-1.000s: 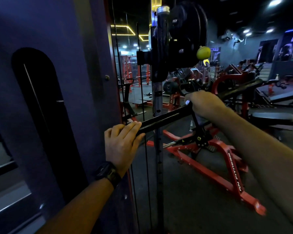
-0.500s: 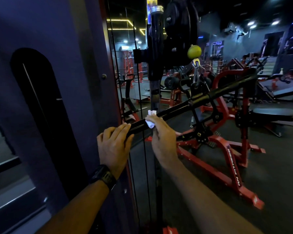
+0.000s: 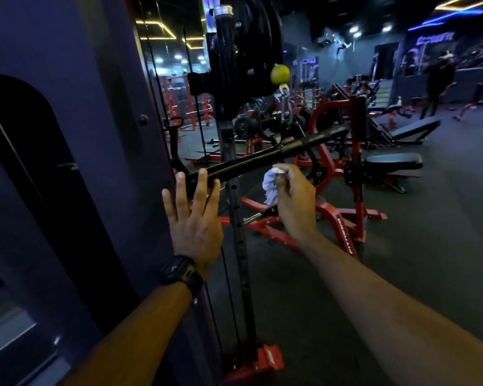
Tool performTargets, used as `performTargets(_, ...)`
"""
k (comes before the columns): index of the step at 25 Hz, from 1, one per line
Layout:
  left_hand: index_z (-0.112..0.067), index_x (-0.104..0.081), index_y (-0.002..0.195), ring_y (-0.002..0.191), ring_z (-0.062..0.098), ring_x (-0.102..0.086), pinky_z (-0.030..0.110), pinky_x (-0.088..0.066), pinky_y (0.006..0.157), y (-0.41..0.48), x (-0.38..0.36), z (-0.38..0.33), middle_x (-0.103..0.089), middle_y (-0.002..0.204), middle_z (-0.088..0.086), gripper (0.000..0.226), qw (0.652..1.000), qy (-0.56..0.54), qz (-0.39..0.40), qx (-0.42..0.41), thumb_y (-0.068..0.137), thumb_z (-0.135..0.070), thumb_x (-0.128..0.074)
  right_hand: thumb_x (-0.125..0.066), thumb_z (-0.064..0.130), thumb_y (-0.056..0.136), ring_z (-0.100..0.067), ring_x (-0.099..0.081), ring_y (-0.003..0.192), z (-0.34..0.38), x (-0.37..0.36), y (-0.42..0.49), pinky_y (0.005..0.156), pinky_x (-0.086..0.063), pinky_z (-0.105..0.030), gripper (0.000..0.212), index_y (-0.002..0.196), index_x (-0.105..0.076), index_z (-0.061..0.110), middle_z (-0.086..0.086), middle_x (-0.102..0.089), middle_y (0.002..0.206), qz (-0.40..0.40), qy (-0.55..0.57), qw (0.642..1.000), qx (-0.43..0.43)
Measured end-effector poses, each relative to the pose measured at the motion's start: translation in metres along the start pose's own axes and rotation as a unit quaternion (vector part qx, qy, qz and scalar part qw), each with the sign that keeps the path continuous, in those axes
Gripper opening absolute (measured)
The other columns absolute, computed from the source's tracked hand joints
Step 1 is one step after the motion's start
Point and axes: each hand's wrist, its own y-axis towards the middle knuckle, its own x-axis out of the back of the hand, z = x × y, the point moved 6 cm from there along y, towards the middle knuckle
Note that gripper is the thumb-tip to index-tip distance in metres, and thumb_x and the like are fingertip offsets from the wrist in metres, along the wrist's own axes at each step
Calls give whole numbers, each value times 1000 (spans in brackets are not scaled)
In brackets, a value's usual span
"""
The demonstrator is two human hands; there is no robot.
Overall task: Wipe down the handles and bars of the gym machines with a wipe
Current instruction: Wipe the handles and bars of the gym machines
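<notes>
Under bar (image 3: 251, 162): right hand (image 3: 293, 201) grips wipe (image 3: 271, 185); left hand (image 3: 195, 218) flat, fingers spread against bar's near end.

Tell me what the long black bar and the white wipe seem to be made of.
The bar looks like metal with a glossy black coating: light glints along it. The wipe is matte white, probably paper or thin cloth: it hangs crumpled in folds from the right hand.

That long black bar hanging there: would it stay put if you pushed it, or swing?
Probably swing and tilt: the bar seems to hang from one clip near its middle. The left hand, straight fingers on its end, is likely steadying it. It looks rigid, probably heavy metal.
</notes>
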Motion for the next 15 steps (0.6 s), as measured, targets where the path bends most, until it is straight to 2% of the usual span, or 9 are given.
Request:
performTargets(3, -13, -41, 144, 150, 32, 3, 50, 12, 119, 0, 4, -22, -24, 157, 11, 75, 1000, -4, 8, -4, 76, 6, -64, -46, 6, 100, -13, -67, 71, -9, 31, 7, 64, -57, -25, 19, 96, -61, 17, 2, -68, 84, -26, 3, 999, -26)
performTargets(5, -12, -37, 146, 150, 26, 8, 50, 12, 118, -1, 4, -33, -22, 158, 11, 79, 1000, 23, 5, -16, 75, 7, -65, -46, 6, 100, -12, -68, 72, -19, 46, 12, 65, -57, -25, 18, 98, -61, 15, 0, -68, 87, -32, 0, 999, -41)
performTargets(7, -11, -37, 146, 150, 25, 3, 51, 12, 118, -1, 5, -44, -25, 158, 11, 75, 999, 51, 4, -19, 77, 5, -62, -44, 4, 99, -15, -69, 74, -31, 55, 22, 65, -57, -25, 19, 97, -62, 13, -3, -68, 89, -35, 20, 997, -62)
performTargets(11, -7, -50, 138, 146, 30, -20, 53, 8, 119, 11, 6, -71, -41, 152, 11, 57, 997, 81, -7, 4, 81, -10, -50, -50, 5, 92, -24, -69, 79, -55, 72, 50, 69, -57, -25, 15, 92, -65, 7, -7, -68, 90, -23, 61, 996, -64)
performTargets(13, -8, -53, 136, 144, 30, -27, 54, 3, 119, 22, 0, -93, -45, 149, 10, 57, 997, 79, -5, 9, 80, -14, -50, -56, 14, 89, -21, -68, 84, -74, 81, 69, 75, -58, -33, 12, 93, -67, 10, -2, -67, 92, -7, 48, 998, -49)
performTargets(15, -8, -55, 134, 142, 31, -31, 53, 0, 120, 36, -9, -122, -48, 146, 11, 55, 998, 58, -5, 9, 80, -15, -49, -60, 28, 86, -16, -66, 89, -93, 92, 88, 79, -57, -42, 17, 94, -68, 15, 7, -65, 95, 5, 33, 999, -34)
